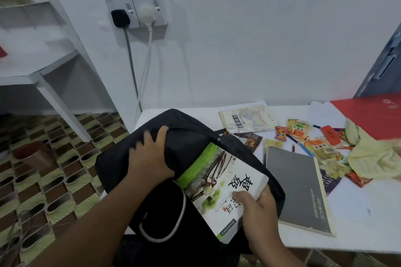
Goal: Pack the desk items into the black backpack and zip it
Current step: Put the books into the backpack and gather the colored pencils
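The black backpack (121, 156) lies on the left end of the white desk (358, 219), its opening facing me. My left hand (149, 158) grips the upper flap of the bag and holds it up. My right hand (258, 206) grips the near end of a white and green book (219, 180), whose far end sits inside the bag's opening. A grey notebook (297, 188) lies flat on the desk just right of the bag. A worn paperback (247, 121) lies further back.
Snack packets (319, 145), pens and a red case (331, 134) are scattered at the right, beside a yellow cloth (373, 156) and a red folder (373, 115). Wall sockets with two plugs (136, 15) hang above the desk. A white shelf (43, 65) stands left over patterned floor.
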`<action>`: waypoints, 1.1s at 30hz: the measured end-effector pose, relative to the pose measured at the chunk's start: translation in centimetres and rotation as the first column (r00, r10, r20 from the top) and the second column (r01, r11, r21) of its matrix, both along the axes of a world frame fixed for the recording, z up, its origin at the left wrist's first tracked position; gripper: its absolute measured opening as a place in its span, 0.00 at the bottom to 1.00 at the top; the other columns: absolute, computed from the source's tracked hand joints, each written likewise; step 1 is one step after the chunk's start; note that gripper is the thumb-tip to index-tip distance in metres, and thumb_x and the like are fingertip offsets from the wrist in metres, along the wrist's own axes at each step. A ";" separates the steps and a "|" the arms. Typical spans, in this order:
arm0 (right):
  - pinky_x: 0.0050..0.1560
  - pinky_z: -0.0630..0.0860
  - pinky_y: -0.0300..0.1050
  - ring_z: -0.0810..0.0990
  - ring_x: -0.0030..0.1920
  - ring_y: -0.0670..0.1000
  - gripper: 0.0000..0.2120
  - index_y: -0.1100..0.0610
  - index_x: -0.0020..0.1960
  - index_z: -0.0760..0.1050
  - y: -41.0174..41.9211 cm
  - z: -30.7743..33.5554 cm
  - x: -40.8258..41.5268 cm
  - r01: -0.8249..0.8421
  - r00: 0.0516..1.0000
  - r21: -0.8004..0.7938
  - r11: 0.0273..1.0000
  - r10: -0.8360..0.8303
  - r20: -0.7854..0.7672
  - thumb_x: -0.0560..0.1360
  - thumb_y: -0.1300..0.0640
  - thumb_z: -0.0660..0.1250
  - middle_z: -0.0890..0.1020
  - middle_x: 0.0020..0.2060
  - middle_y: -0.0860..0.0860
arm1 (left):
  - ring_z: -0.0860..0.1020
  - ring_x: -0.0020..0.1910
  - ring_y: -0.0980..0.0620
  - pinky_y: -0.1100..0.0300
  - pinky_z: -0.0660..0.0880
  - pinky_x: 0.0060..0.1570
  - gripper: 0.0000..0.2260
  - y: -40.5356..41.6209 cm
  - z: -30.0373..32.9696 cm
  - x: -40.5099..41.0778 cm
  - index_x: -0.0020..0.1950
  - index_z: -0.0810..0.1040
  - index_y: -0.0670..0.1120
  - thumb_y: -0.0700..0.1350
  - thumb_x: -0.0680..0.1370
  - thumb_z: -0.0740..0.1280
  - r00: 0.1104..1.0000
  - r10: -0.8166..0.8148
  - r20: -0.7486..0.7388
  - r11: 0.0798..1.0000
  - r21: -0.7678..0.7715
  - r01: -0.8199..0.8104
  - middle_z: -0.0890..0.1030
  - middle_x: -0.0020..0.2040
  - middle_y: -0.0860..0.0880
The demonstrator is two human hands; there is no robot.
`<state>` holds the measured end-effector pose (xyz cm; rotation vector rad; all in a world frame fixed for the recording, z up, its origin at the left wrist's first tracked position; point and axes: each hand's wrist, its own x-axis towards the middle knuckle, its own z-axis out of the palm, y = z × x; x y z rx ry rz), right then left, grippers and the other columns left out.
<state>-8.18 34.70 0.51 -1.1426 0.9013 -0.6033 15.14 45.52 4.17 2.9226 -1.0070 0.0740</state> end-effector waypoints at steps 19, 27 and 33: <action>0.49 0.83 0.55 0.85 0.47 0.57 0.11 0.55 0.56 0.75 -2.9 0.9 12.6 0.122 0.967 0.287 0.950 -0.179 0.183 0.77 0.67 0.66 0.84 0.48 0.55 | 0.82 0.50 0.60 0.55 0.78 0.57 0.25 2.3 7.5 3.8 0.56 0.79 0.58 0.51 0.62 0.83 0.856 -0.279 -0.434 0.901 -0.427 0.077 0.84 0.51 0.59; 0.55 0.77 0.53 0.81 0.55 0.59 0.20 0.58 0.64 0.60 -3.2 0.3 16.0 -0.330 0.870 -0.204 0.922 0.213 -0.444 0.80 0.52 0.66 0.79 0.56 0.56 | 0.85 0.48 0.56 0.64 0.79 0.52 0.20 1.1 10.5 2.9 0.54 0.82 0.51 0.31 0.69 0.77 0.763 -0.471 -0.442 0.772 -0.625 0.115 0.86 0.48 0.55; 0.55 0.79 0.48 0.83 0.52 0.51 0.24 0.48 0.61 0.66 -3.7 -0.4 15.7 -0.108 0.982 -0.266 0.958 0.061 -0.179 0.73 0.52 0.76 0.82 0.51 0.48 | 0.82 0.51 0.56 0.59 0.75 0.54 0.17 2.5 10.2 5.7 0.61 0.78 0.56 0.50 0.74 0.76 0.860 -0.263 -0.437 0.887 -0.461 0.037 0.83 0.52 0.57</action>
